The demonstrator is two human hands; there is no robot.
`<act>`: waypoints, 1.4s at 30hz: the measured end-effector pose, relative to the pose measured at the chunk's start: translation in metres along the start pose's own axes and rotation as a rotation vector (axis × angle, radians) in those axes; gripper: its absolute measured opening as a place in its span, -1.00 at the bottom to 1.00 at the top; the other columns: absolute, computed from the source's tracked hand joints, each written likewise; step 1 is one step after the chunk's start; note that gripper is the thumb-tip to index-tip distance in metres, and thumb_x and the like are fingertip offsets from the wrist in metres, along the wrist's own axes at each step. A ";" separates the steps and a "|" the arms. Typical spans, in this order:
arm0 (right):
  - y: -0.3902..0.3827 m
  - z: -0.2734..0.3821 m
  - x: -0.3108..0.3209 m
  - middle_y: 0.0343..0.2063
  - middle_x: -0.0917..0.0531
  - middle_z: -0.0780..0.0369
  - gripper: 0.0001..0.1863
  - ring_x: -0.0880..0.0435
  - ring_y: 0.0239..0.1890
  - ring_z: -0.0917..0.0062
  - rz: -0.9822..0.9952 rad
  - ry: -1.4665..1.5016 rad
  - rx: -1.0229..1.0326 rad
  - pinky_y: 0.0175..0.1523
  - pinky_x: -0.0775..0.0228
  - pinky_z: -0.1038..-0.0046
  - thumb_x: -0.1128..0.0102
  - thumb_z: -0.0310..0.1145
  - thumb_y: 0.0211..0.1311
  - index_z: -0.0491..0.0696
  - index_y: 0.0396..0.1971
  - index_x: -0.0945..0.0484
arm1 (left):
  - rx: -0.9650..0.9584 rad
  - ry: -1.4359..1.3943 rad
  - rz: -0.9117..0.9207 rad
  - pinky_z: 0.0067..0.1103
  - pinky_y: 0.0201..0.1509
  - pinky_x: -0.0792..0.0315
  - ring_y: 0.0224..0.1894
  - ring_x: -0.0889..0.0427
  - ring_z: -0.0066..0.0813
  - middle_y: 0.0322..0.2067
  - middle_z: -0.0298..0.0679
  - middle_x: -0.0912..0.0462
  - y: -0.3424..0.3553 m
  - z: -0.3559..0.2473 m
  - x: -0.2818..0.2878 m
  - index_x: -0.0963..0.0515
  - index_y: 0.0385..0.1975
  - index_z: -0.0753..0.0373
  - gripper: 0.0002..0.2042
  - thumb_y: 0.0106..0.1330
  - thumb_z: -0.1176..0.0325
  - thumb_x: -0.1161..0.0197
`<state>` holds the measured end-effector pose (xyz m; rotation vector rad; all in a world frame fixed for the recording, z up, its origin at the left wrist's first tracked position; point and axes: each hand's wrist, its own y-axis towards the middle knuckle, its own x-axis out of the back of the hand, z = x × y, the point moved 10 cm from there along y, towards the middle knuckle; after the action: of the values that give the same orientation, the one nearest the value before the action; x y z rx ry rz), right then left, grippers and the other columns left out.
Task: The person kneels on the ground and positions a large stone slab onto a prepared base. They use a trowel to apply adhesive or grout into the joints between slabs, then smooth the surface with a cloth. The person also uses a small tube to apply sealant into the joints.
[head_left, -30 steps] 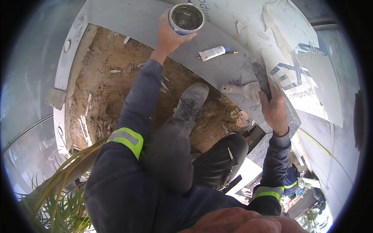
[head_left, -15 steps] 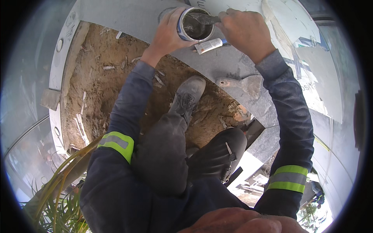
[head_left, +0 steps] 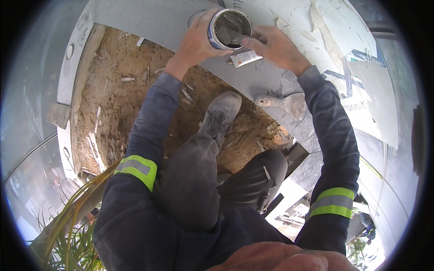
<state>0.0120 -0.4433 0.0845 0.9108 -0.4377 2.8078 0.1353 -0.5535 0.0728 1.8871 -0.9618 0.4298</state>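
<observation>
In my left hand [head_left: 195, 44] is a blue-and-white can [head_left: 211, 35], its fingers wrapped round the side. The can is tipped so its mouth shows, and dark grey paste [head_left: 231, 19] coats the inside. My right hand [head_left: 281, 49] is closed on a putty knife [head_left: 232, 37], whose paste-smeared blade is inside the can; the handle is mostly hidden by the fingers. Just below the can, a white tube [head_left: 245, 58] with printing lies on the grey slab [head_left: 271, 74]. Nearer me on that slab rests a wide, dusty scraper [head_left: 294, 105].
Bare brown soil [head_left: 117, 86] with pale scraps fills the gap beside the slab, and my dusty shoe [head_left: 224, 108] stands on it. White printed sheeting [head_left: 361, 95] covers the right side. Green leaves [head_left: 74, 246] show at lower left, and glossy panels rise at both sides.
My right hand has come lower and turned, bringing the putty knife's blade from across the can's upper right to its lower part. The can has shifted slightly right.
</observation>
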 end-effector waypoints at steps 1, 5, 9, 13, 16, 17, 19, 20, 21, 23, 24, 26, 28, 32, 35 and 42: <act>0.000 -0.006 -0.003 -0.48 -0.65 0.20 -0.59 -0.60 -0.43 0.51 0.015 0.114 -0.034 -0.28 -0.44 0.36 -0.27 -0.07 0.41 -0.20 -0.19 -0.66 | -0.009 0.012 -0.012 -0.18 0.38 -0.43 0.33 -0.41 0.00 0.26 -0.10 -0.44 -0.001 -0.001 0.001 -0.22 0.41 0.20 0.08 -0.13 0.01 -0.73; -0.002 -0.012 -0.005 -0.59 -0.55 0.33 -0.57 -0.47 -0.56 0.68 -0.018 0.198 -0.002 -0.47 -0.28 0.54 -0.24 -0.02 0.45 -0.17 -0.17 -0.65 | 0.014 -0.022 -0.014 -0.18 0.37 -0.43 0.34 -0.40 -0.01 0.26 -0.10 -0.43 -0.002 0.002 0.001 -0.21 0.42 0.19 0.10 -0.14 0.01 -0.73; -0.005 -0.020 0.002 -0.56 -0.59 0.29 -0.56 -0.53 -0.51 0.66 -0.052 0.224 -0.035 -0.41 -0.35 0.50 -0.27 -0.03 0.43 -0.18 -0.19 -0.66 | 0.071 -0.027 -0.002 -0.19 0.37 -0.42 0.33 -0.41 -0.01 0.26 -0.08 -0.44 -0.004 0.008 0.000 -0.21 0.41 0.21 0.10 -0.16 -0.01 -0.74; -0.005 -0.018 0.013 -0.59 -0.59 0.29 -0.54 -0.54 -0.53 0.66 -0.057 0.149 -0.031 -0.43 -0.37 0.50 -0.29 0.00 0.41 -0.19 -0.23 -0.66 | 0.149 -0.138 -0.006 -0.23 0.38 -0.42 0.32 -0.46 -0.06 0.25 -0.08 -0.47 -0.003 0.019 0.002 -0.24 0.40 0.24 0.11 -0.19 0.03 -0.76; -0.004 -0.010 0.021 -0.60 -0.60 0.29 -0.52 -0.50 -0.57 0.68 -0.084 0.209 -0.013 -0.47 -0.33 0.52 -0.31 0.03 0.39 -0.17 -0.25 -0.67 | 0.209 -0.237 -0.017 -0.27 0.38 -0.42 0.30 -0.50 -0.11 0.23 -0.09 -0.50 -0.003 0.027 0.007 -0.26 0.39 0.27 0.11 -0.21 0.08 -0.78; -0.004 -0.006 0.024 -0.61 -0.58 0.32 -0.55 -0.47 -0.59 0.71 -0.106 0.202 -0.008 -0.48 -0.30 0.56 -0.28 0.01 0.42 -0.17 -0.22 -0.67 | 0.233 -0.282 -0.017 -0.28 0.38 -0.42 0.30 -0.50 -0.12 0.24 -0.08 -0.50 -0.004 0.031 0.009 -0.26 0.40 0.27 0.11 -0.21 0.09 -0.78; -0.004 0.000 0.031 -0.62 -0.55 0.36 -0.60 -0.40 -0.64 0.77 -0.133 0.194 -0.018 -0.51 -0.23 0.63 -0.23 -0.05 0.48 -0.15 -0.17 -0.68 | 0.279 -0.376 -0.016 -0.29 0.38 -0.43 0.31 -0.50 -0.14 0.25 -0.08 -0.50 -0.007 0.041 0.012 -0.25 0.41 0.27 0.12 -0.22 0.12 -0.79; -0.005 0.007 0.034 -0.62 -0.56 0.36 -0.61 -0.39 -0.64 0.78 -0.140 0.182 0.005 -0.50 -0.24 0.63 -0.23 -0.06 0.48 -0.14 -0.17 -0.68 | 0.318 -0.376 -0.003 -0.29 0.39 -0.42 0.32 -0.49 -0.14 0.25 -0.07 -0.50 -0.009 0.048 0.012 -0.25 0.41 0.26 0.12 -0.22 0.12 -0.78; -0.005 0.013 0.038 -0.61 -0.56 0.36 -0.61 -0.39 -0.64 0.78 -0.147 0.171 0.028 -0.50 -0.24 0.64 -0.23 -0.06 0.48 -0.14 -0.17 -0.68 | 0.357 -0.378 0.010 -0.30 0.40 -0.41 0.33 -0.49 -0.15 0.26 -0.07 -0.49 -0.013 0.055 0.013 -0.25 0.41 0.26 0.11 -0.21 0.13 -0.78; -0.008 0.024 0.049 -0.60 -0.57 0.36 -0.63 -0.39 -0.64 0.79 -0.165 0.155 0.065 -0.50 -0.24 0.65 -0.22 -0.07 0.49 -0.13 -0.16 -0.68 | 0.400 -0.328 0.054 -0.32 0.41 -0.39 0.35 -0.47 -0.15 0.27 -0.05 -0.49 -0.019 0.066 0.014 -0.25 0.41 0.26 0.10 -0.20 0.14 -0.77; -0.010 0.029 0.055 -0.59 -0.58 0.36 -0.63 -0.40 -0.64 0.79 -0.176 0.152 0.080 -0.49 -0.24 0.66 -0.22 -0.07 0.49 -0.13 -0.16 -0.68 | 0.403 -0.277 0.086 -0.33 0.42 -0.37 0.35 -0.46 -0.14 0.27 -0.04 -0.48 -0.024 0.068 0.013 -0.26 0.41 0.26 0.08 -0.18 0.15 -0.77; -0.015 0.038 0.067 -0.58 -0.59 0.35 -0.64 -0.41 -0.64 0.79 -0.186 0.135 0.121 -0.50 -0.24 0.67 -0.22 -0.08 0.49 -0.12 -0.16 -0.69 | 0.457 -0.154 0.055 -0.33 0.39 -0.37 0.32 -0.48 -0.13 0.24 -0.04 -0.50 -0.039 0.068 0.021 -0.28 0.38 0.27 0.01 -0.11 0.16 -0.73; -0.025 0.048 0.084 -0.57 -0.60 0.35 -0.64 -0.42 -0.64 0.79 -0.204 0.103 0.174 -0.50 -0.24 0.67 -0.23 -0.08 0.49 -0.11 -0.15 -0.68 | 0.536 -0.013 -0.067 -0.31 0.31 -0.40 0.24 -0.53 -0.12 0.16 -0.05 -0.55 -0.067 0.053 0.035 -0.32 0.33 0.29 -0.11 -0.01 0.19 -0.68; -0.057 0.049 0.113 -0.42 -0.62 0.19 -0.70 -0.50 -0.44 0.53 -0.158 0.057 0.126 -0.37 -0.35 0.47 -0.17 -0.22 0.42 -0.13 -0.06 -0.60 | 0.390 -0.129 -0.133 -0.29 0.08 -0.44 -0.04 -0.55 -0.28 -0.08 -0.10 -0.55 -0.108 -0.043 0.010 -0.49 0.00 0.32 -0.53 0.17 0.31 -0.55; -0.101 0.039 0.132 -0.28 -0.64 0.05 -0.68 -0.58 -0.23 0.27 -0.127 0.038 0.019 -0.22 -0.47 0.26 -0.14 -0.37 0.34 -0.17 0.03 -0.53 | 0.170 -0.126 0.134 -0.30 0.07 -0.44 -0.04 -0.55 -0.24 -0.09 -0.09 -0.56 -0.088 -0.106 -0.061 -0.54 -0.06 0.32 -0.58 0.21 0.24 -0.52; -0.225 0.031 0.157 -0.54 -0.61 0.30 -0.54 -0.45 -0.63 0.73 -0.410 0.062 -0.037 -0.52 -0.26 0.65 -0.19 0.02 0.48 -0.15 -0.12 -0.65 | -0.115 0.101 0.689 -0.28 0.03 -0.46 -0.04 -0.59 -0.13 -0.19 -0.17 -0.55 -0.059 -0.185 -0.187 -0.56 -0.07 0.31 -0.57 0.29 0.08 -0.43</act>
<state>-0.0434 -0.2316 0.2524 0.7976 -0.2571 2.4389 0.0816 -0.2970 0.0098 1.3755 -1.5238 0.8414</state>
